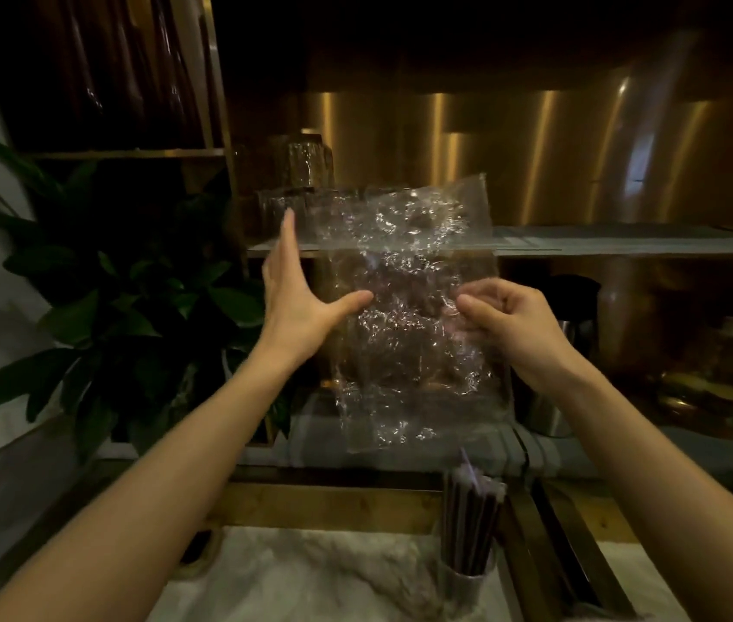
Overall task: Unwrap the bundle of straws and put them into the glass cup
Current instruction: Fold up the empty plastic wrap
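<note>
A crinkled sheet of clear plastic wrap (409,316) hangs spread out in the air in front of me. My right hand (515,327) pinches its right edge between thumb and fingers. At the sheet's left edge my left hand (295,298) is open, fingers pointing up and thumb stretched toward the plastic; I cannot tell whether it touches. Below, at the lower right, a bundle of dark straws (470,523) stands upright in a glass cup (465,585) on a pale marble counter (293,576).
A leafy plant (122,298) fills the left side. Glasses (302,168) sit on a shelf behind the wrap. A steel container (553,397) stands at the right below a long shelf (625,242). Brass wall panels lie behind.
</note>
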{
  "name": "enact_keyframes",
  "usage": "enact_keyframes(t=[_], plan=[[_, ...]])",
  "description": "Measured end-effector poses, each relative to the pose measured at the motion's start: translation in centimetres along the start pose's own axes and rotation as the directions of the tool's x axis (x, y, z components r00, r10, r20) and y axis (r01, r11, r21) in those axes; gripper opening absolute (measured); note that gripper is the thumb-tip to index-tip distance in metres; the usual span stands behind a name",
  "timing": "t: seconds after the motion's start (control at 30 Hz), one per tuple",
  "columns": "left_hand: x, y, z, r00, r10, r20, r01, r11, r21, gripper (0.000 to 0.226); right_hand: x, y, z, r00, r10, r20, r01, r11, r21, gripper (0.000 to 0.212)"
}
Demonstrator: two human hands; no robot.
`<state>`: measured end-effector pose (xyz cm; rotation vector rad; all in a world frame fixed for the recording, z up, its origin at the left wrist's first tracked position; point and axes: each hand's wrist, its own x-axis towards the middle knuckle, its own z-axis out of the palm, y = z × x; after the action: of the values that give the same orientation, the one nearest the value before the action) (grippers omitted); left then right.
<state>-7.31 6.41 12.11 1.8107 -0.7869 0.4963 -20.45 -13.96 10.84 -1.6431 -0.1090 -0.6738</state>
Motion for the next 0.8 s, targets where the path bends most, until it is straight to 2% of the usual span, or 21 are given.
enact_keyframes(t=[0.03,0.1,0.13,0.2,0.33,0.47,0.57,0.7,0.8], plan=[[-0.5,-0.3,0.2,0.996,-0.075,0.058,0.082,0.986,-0.147,0.129,-0.1,0.1,-0.1,1.000,-0.001,-0.005,0.001,0.999,0.040,0.010],[-1.5,-1.1,0.5,0.962,-0.152,0.228,0.239,0.874,-0.424,0.126,-0.4,0.2,-0.2,1.000,-0.001,-0.004,0.001,0.995,0.105,0.012],[-1.9,-1.6,0.7,0.938,-0.147,0.315,0.299,0.803,-0.515,0.120,-0.5,0.3,-0.2,1.000,-0.002,-0.006,0.003,0.989,0.145,0.014],[-2.5,-2.4,1.1,0.882,-0.096,0.460,0.386,0.707,-0.592,0.102,-0.7,0.4,-0.2,1.000,0.001,-0.014,0.002,0.976,0.217,0.019],[-3.0,-2.8,1.9,0.817,-0.021,0.576,0.405,0.731,-0.548,0.069,-1.3,1.0,-0.5,1.000,0.005,-0.006,-0.004,0.986,0.166,0.024],[-2.9,-3.2,2.1,0.843,-0.017,0.538,0.322,0.817,-0.478,0.024,-1.8,2.0,-2.0,0.999,0.036,0.013,-0.035,0.999,-0.026,0.022],[-3.0,-3.7,2.1,0.840,0.003,0.542,0.315,0.812,-0.492,0.024,-2.0,2.6,-3.5,0.993,0.089,0.078,-0.071,0.975,-0.212,0.027],[-3.2,-4.2,1.6,0.794,0.064,0.604,0.342,0.774,-0.532,0.030,-2.3,3.1,-5.0,0.949,0.174,0.263,-0.140,0.980,-0.142,0.039],[-3.2,-4.7,1.1,0.760,0.079,0.645,0.371,0.763,-0.530,0.032,-2.2,3.5,-5.5,0.935,0.156,0.317,-0.128,0.986,-0.107,0.030]])
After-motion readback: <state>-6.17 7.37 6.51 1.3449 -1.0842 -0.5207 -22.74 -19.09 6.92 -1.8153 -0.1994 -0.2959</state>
